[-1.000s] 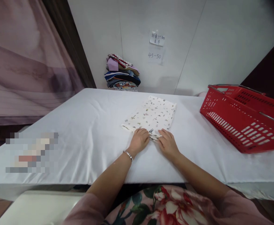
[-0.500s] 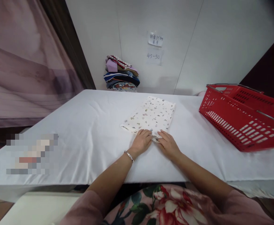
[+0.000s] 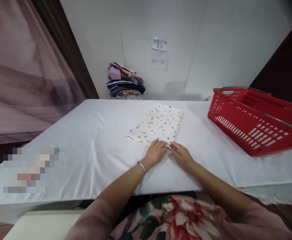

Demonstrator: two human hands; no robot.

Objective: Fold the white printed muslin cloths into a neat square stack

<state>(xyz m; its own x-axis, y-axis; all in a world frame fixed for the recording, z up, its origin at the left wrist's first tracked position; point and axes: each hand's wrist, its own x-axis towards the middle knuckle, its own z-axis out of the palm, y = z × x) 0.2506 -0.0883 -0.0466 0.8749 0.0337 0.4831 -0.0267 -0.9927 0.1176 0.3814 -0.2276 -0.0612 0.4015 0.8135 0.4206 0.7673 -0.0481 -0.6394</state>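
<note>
A white cloth (image 3: 159,123) printed with small scattered motifs lies folded flat on the table, slightly skewed. At its near right corner, my left hand (image 3: 155,154) has curled fingers on the cloth's near edge. My right hand (image 3: 183,157) pinches the same corner from the right. A small bunched bit of the fabric shows between the two sets of fingertips, which are close together. The fingertips themselves are partly hidden.
A red plastic basket (image 3: 250,123) with metal handles stands at the right of the white-covered table (image 3: 98,133). Behind the far edge is a stack of folded fabrics (image 3: 126,81). A blurred-out item (image 3: 31,171) lies at the left.
My left hand has slid right along the cloth's near edge, closer to my right hand. The bunched corner sits between them; the whole view has shifted slightly.
</note>
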